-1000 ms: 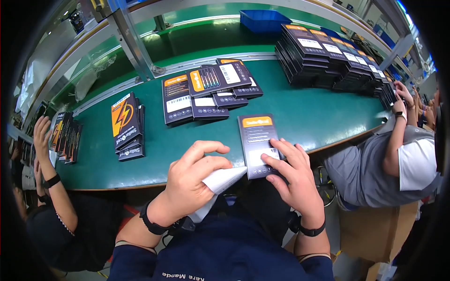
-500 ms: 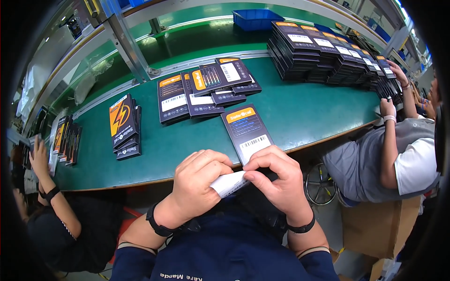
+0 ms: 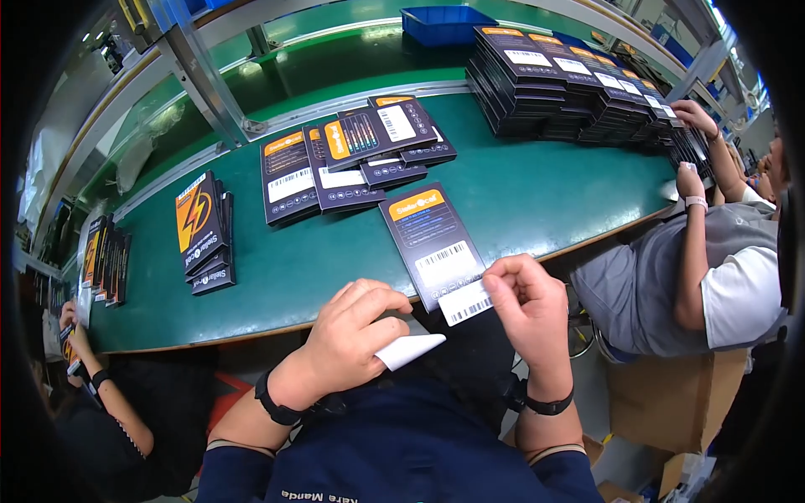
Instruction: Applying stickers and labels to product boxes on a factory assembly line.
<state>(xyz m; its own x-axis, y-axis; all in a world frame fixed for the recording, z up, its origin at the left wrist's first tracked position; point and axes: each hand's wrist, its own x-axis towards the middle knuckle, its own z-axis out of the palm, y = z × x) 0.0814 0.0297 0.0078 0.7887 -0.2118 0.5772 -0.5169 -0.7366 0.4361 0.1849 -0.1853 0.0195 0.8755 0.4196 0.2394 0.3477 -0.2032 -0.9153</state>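
Note:
A white barcode label (image 3: 466, 303) is pinched by one end between the thumb and finger of my right hand (image 3: 533, 314). It hangs over the near end of a flat black box (image 3: 428, 228) with an orange patch, at the table's front edge; whether it touches the box I cannot tell. My left hand (image 3: 348, 335), left of that box, is closed on a curled piece of white backing paper (image 3: 409, 350). Beyond the box lies a loose pile of similar black boxes (image 3: 348, 159), several showing white barcode labels.
Tall stacks of black boxes (image 3: 537, 84) stand at the back right, beside a blue bin (image 3: 449, 25). More boxes (image 3: 204, 226) with orange fronts lie on the green table (image 3: 243, 314) at left. Co-workers' hands (image 3: 700, 117) are busy at both ends; a cardboard carton (image 3: 675, 402) sits lower right.
My right hand has moved away from my left, carrying the label off the backing paper and over the box. At far left, a co-worker's hand has come down toward the table edge.

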